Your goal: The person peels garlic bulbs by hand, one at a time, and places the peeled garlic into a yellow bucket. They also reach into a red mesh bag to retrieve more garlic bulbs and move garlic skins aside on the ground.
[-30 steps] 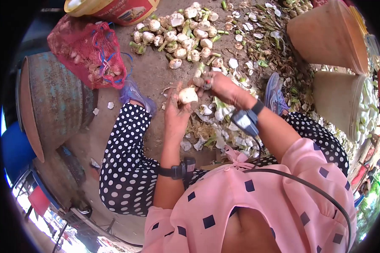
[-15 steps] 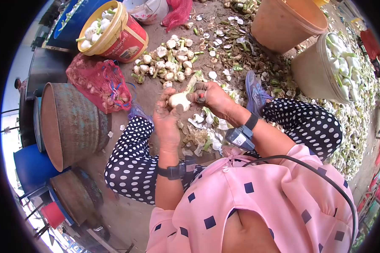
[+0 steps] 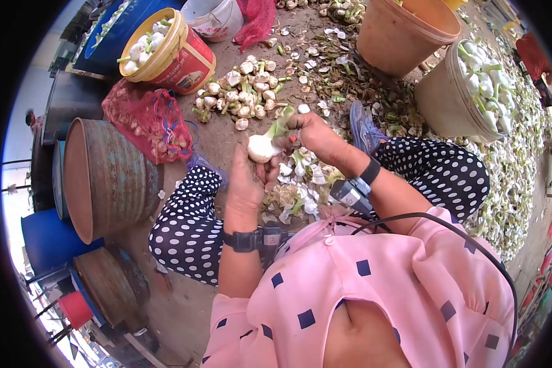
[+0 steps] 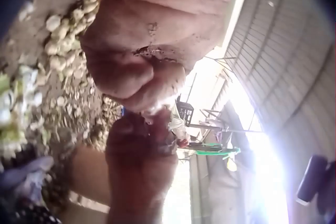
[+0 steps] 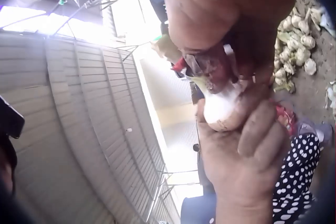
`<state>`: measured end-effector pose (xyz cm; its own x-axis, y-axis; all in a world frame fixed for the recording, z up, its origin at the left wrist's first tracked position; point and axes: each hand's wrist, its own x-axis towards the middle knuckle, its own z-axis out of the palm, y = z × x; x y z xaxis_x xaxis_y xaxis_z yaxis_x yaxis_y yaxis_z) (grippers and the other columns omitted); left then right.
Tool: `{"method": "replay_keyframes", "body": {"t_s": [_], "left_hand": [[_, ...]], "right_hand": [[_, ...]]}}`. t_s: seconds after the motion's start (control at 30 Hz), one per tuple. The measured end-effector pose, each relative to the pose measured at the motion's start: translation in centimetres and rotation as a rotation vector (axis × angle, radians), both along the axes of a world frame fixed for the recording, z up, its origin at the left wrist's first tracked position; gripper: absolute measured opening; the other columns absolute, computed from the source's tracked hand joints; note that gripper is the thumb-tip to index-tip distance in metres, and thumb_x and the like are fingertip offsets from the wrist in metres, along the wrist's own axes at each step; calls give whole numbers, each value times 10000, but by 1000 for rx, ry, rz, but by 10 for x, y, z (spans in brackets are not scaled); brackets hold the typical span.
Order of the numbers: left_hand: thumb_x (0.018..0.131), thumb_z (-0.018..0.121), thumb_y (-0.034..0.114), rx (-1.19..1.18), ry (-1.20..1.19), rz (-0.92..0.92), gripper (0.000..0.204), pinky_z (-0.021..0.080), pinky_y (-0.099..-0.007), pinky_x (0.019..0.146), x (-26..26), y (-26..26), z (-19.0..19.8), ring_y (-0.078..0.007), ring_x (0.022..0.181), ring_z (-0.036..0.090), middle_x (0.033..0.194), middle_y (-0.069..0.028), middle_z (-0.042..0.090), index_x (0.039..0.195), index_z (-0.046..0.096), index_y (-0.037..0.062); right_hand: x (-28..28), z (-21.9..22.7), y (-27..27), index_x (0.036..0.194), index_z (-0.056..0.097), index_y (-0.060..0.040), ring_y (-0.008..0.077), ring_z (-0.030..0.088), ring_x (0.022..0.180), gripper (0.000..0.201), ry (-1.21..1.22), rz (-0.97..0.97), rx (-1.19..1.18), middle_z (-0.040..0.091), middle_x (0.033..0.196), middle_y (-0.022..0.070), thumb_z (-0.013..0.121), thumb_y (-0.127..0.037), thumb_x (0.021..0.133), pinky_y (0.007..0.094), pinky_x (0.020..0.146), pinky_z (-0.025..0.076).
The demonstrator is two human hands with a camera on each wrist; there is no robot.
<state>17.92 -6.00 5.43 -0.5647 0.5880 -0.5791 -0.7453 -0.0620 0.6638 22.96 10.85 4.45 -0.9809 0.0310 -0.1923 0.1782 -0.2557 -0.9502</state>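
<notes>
In the head view a whitish garlic bulb (image 3: 262,149) is raised in front of the knees, its green stalk (image 3: 279,124) pointing up and away. My left hand (image 3: 249,175) grips the bulb from below; in the right wrist view its fingers (image 5: 261,134) curl around the shiny white bulb (image 5: 220,111). My right hand (image 3: 318,138) pinches at the stalk and neck with bent fingers, and a small red item shows at those fingers. In the left wrist view the left hand (image 4: 152,40) hides most of the bulb, with the right hand (image 4: 142,155) beyond it.
Unpeeled garlic (image 3: 242,89) lies heaped ahead, beside a pink mesh sack (image 3: 142,116). A yellow-rimmed bucket (image 3: 187,64) of bulbs stands behind. At right are an orange bucket (image 3: 395,43) and a pale bucket (image 3: 441,101) of trimmed garlic; peelings (image 3: 306,184) litter the ground.
The head view has tilted to show more buckets ahead. The bulb has turned so its stalk points up, and the right fingers have shifted from the bulb's side to the stalk.
</notes>
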Motion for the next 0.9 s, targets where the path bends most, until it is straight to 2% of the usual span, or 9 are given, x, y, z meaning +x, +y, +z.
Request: {"method": "replay_keyframes", "body": {"t_s": [0.07, 0.17, 0.37, 0.43, 0.47, 0.6, 0.73, 0.8, 0.9], "left_hand": [[893, 446, 469, 71, 119, -20, 461, 391, -185, 399, 4, 2, -6, -117, 533, 555, 762, -69, 585, 1042, 517, 39], [754, 661, 2, -173, 577, 116, 295, 499, -210, 581, 13, 1, -7, -126, 729, 598, 933, -73, 581, 1009, 511, -2], [734, 673, -3, -48, 609, 77, 351, 516, -224, 724, 6, -16, -2, -144, 823, 609, 977, -89, 580, 1044, 508, -21], [728, 688, 19, 177, 541, 121, 358, 516, -227, 729, 9, -19, -8, -151, 826, 611, 970, -88, 584, 1038, 513, -17], [722, 702, 41, 401, 471, 160, 365, 516, -231, 734, 9, -20, -13, -158, 829, 614, 963, -86, 588, 1032, 517, -13], [745, 701, 91, 314, 394, 219, 377, 513, -224, 634, 1, -18, -4, -145, 776, 614, 932, -67, 608, 1070, 532, 2], [819, 647, 134, -92, 503, 272, 140, 433, -190, 487, -4, -20, -25, -93, 606, 570, 784, -38, 622, 897, 603, 27], [821, 646, 135, -165, 523, 247, 125, 416, -188, 473, -8, -24, -30, -84, 555, 537, 735, -31, 606, 863, 601, 26], [821, 646, 134, -205, 509, 247, 121, 387, -184, 450, -10, -29, -31, -70, 481, 482, 654, -20, 574, 809, 598, 24]], "right_hand": [[-2, -8, 3, 953, 670, -20, 95, 573, 735, 242, 28, -52, 137, 665, 826, 61, 597, 44, 731, 266, 674, 465], [0, -7, -3, 964, 664, -11, 94, 556, 686, 271, 128, -74, 269, 671, 796, 58, 627, 30, 699, 270, 652, 462], [-1, -2, -2, 960, 665, -7, 93, 585, 683, 245, 52, -38, 251, 668, 775, 66, 612, 27, 723, 254, 609, 481], [-2, 3, 2, 967, 641, 5, 130, 621, 697, 210, -186, -87, -357, 656, 810, 66, 593, 24, 764, 261, 607, 517], [-2, 4, 0, 967, 641, 5, 130, 621, 697, 210, -186, -85, -351, 656, 810, 66, 593, 24, 764, 261, 607, 517], [-2, 8, -6, 951, 615, 3, 142, 618, 714, 159, -135, -68, -525, 635, 817, 49, 562, 10, 802, 268, 620, 515], [4, 9, -12, 869, 622, -9, 63, 501, 685, 97, 70, 94, 388, 570, 720, -3, 612, -52, 782, 220, 655, 424], [8, -4, -18, 865, 623, -5, 70, 529, 705, 99, 154, 92, 451, 587, 730, 8, 606, -56, 782, 228, 662, 437], [13, -8, -1, 1006, 580, 12, 193, 627, 829, 227, -51, -83, -450, 639, 912, 117, 556, -16, 782, 334, 781, 507]]}}
